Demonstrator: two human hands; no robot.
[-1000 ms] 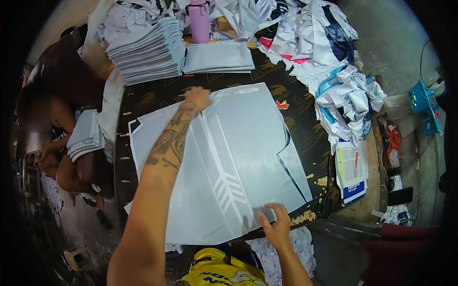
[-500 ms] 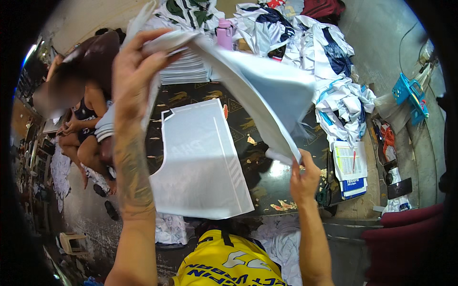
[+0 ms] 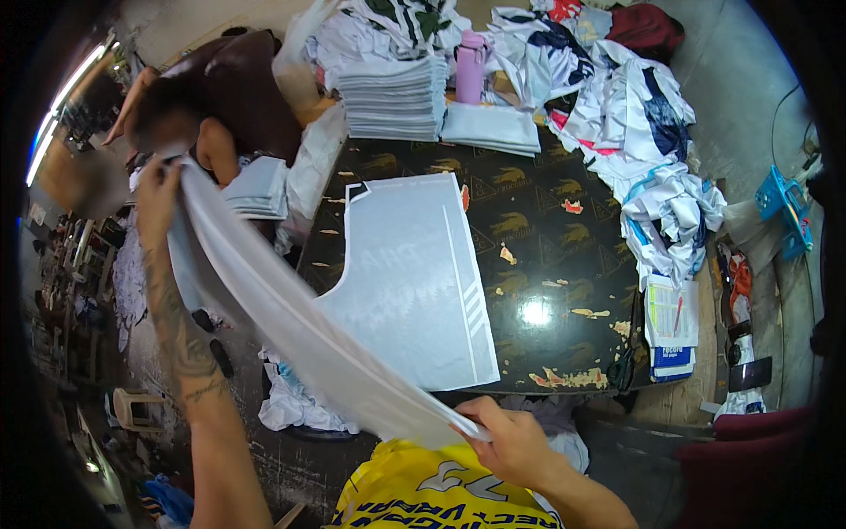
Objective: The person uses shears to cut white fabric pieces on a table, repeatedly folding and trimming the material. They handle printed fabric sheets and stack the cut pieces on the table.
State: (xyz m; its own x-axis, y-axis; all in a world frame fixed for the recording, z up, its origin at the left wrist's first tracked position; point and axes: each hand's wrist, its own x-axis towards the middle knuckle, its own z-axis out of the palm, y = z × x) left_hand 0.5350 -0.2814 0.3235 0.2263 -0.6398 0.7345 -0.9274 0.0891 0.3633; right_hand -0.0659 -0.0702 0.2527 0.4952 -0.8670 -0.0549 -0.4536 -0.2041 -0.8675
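Observation:
A pale grey-white cloth panel (image 3: pixel 300 331) hangs stretched slantwise between my hands, sagging in long folds. My left hand (image 3: pixel 159 196), raised at the far left, is closed on its upper end. Low and near my yellow shirt, my right hand (image 3: pixel 509 441) pinches the other end between thumb and fingers. Flat on the dark table lies another pale cut fabric panel (image 3: pixel 401 282), with a curved notch on its left side and white stripes near its right edge. The held cloth passes over this panel's lower left corner.
The dark table (image 3: pixel 555 247) has peeling patches. At its back stand a tall stack of folded white cloth (image 3: pixel 392 99), a lower stack (image 3: pixel 491 126) and a pink bottle (image 3: pixel 471 66). White garments (image 3: pixel 665 212) heap along the right, above papers (image 3: pixel 671 310). Another person (image 3: pixel 231 88) sits at the left.
Both hands have come down, the left one also moving far left and the right one toward my body. The held cloth has swung from above the table to a slant at the near left.

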